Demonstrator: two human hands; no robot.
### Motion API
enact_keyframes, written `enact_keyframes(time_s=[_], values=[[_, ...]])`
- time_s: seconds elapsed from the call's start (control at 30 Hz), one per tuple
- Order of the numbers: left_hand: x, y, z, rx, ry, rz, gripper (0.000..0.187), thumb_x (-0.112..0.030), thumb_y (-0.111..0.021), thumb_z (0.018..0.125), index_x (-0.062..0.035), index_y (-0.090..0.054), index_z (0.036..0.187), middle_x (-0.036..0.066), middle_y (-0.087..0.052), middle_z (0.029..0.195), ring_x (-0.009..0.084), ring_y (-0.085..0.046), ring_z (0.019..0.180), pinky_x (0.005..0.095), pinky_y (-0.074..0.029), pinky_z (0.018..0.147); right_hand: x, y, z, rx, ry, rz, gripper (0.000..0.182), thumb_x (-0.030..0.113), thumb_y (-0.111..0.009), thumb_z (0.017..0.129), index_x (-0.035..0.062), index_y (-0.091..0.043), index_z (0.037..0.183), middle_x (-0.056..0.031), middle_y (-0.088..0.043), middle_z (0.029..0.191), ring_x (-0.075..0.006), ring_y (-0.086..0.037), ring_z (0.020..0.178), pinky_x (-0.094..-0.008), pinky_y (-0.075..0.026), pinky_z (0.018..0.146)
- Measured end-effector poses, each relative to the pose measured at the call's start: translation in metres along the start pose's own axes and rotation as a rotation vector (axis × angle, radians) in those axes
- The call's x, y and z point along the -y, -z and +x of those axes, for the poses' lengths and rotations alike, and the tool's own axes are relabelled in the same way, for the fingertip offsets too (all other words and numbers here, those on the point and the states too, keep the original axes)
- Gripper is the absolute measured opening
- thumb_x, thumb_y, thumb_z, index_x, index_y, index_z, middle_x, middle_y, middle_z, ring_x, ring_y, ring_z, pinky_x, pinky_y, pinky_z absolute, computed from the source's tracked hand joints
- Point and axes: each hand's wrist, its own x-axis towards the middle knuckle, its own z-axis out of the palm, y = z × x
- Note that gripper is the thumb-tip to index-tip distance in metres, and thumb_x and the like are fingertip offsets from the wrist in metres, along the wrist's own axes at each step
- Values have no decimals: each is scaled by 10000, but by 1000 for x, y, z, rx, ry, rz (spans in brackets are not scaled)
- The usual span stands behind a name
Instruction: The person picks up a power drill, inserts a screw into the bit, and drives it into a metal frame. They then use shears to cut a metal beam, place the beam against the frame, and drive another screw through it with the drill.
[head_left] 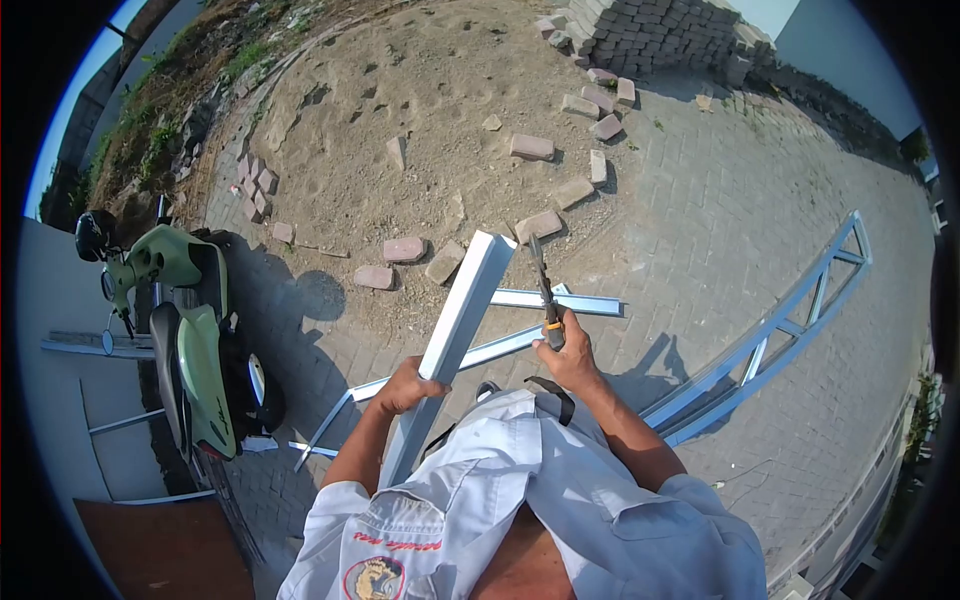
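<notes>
Left hand [405, 388] on steel channel [455, 320] — right hand [570, 355] gripping snips [545, 290]

Scooter [190, 340] parked left of metal channel [455, 330]; truss frame [775, 335] laid on paving to the right — brick stack [655, 35] behind, past loose bricks [530, 147].

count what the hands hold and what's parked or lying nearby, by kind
Long white metal channel bar, gripped by the left hand: 1
Black-bladed snips with a yellow-banded handle, in the right hand: 1
Pale green scooter, parked at left: 1
Silver metal truss frame, lying on the paving at right: 1
Total: 4
</notes>
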Motion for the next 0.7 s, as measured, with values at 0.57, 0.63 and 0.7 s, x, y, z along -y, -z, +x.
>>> enact_keyframes(time_s=[0.57,0.63,0.7], values=[[-10,204,-102,-815,-1121,-1071,666,-288,-687,851,23,-513,1414,221,-692,1176,401,-635,1190,610,-364,1219,-85,23,-5,-267,-654,1098,343,294,-752,976,80,-566,1169,-132,-652,984,-296,-706,870,-486,-597,775],[16,205,-98,-758,-1103,-1145,597,-279,-704,848,42,-573,1334,233,-692,1204,400,-637,1217,622,-362,1222,-83,16,-2,-239,-665,1248,414,359,-752,989,98,-529,1219,-171,-639,1054,-368,-688,978,-582,-561,884],[38,200,-92,-708,-1056,-1274,562,-254,-723,840,64,-605,1288,242,-694,1197,396,-646,1209,628,-355,1229,-88,8,3,-129,-513,1424,525,453,-776,953,87,-522,1231,-184,-645,1090,-389,-677,1040,-580,-552,934]])
